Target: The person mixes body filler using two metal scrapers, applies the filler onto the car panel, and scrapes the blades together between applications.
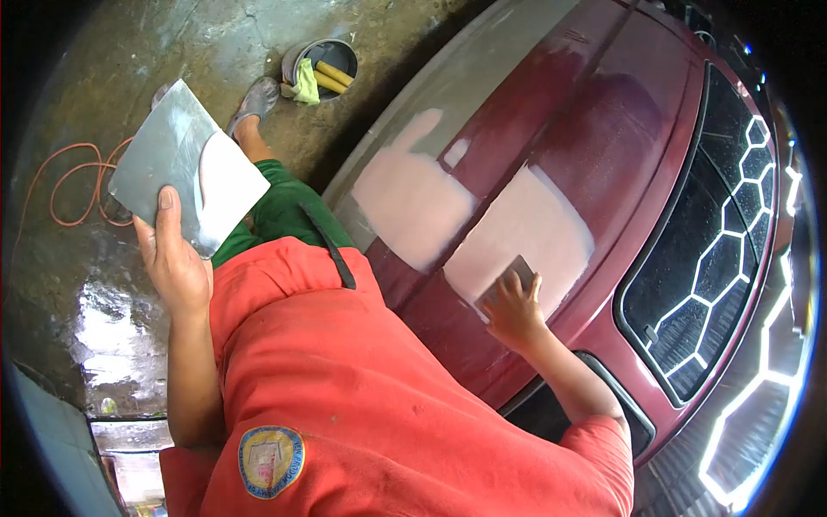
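My left hand (179, 267) grips a square grey mixing board (164, 146) by its lower corner, thumb on top. White body filler (233, 185) covers the board's right side. Against the maroon car's side, my right hand (515, 314) is closed on a dark, flat filler spreader (519, 269). The spreader lies over the lower edge of a pale pink filler patch (534, 224) on the car panel (594, 129). A second pale patch (413, 207) sits left of it, across a panel seam.
A bucket (293, 65) holding yellow rolls (332, 77) and a yellow-green cloth (303, 84) stands on the wet floor. An orange hose or cord (56, 185) curls at left. The car window (711, 233) reflects hexagonal lights.
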`<action>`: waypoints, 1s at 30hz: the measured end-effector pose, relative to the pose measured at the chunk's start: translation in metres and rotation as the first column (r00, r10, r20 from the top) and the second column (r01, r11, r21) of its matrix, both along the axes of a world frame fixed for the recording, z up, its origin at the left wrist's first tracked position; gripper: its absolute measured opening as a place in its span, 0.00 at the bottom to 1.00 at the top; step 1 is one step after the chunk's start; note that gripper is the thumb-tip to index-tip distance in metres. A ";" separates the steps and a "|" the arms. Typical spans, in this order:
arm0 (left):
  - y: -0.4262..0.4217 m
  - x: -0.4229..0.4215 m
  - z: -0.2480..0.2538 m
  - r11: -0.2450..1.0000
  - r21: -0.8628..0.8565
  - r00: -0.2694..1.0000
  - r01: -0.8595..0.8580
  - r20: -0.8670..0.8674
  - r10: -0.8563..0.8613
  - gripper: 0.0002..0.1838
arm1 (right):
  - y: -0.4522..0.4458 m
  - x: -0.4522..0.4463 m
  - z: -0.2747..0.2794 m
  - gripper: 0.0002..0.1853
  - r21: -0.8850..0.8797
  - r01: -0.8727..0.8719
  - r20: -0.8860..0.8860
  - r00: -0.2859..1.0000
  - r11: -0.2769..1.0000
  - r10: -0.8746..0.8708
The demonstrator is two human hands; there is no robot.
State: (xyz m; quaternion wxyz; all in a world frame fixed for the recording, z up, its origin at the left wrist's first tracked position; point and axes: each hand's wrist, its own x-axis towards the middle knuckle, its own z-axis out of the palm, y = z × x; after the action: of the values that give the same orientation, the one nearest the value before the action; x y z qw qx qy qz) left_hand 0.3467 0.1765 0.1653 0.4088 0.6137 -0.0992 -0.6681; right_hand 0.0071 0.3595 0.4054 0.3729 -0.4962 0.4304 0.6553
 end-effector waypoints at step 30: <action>-0.011 0.017 -0.003 1.000 -0.006 0.997 0.024 -0.075 -0.024 0.27 | 0.003 0.002 0.017 0.17 0.193 0.010 -0.082 0.997 0.981 0.007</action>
State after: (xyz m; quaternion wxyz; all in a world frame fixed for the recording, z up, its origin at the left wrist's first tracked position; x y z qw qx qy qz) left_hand 0.3636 0.1657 0.1627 0.4058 0.5858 -0.0930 -0.6953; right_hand 0.0093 0.3620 0.4226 0.4017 -0.4298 0.3802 0.7137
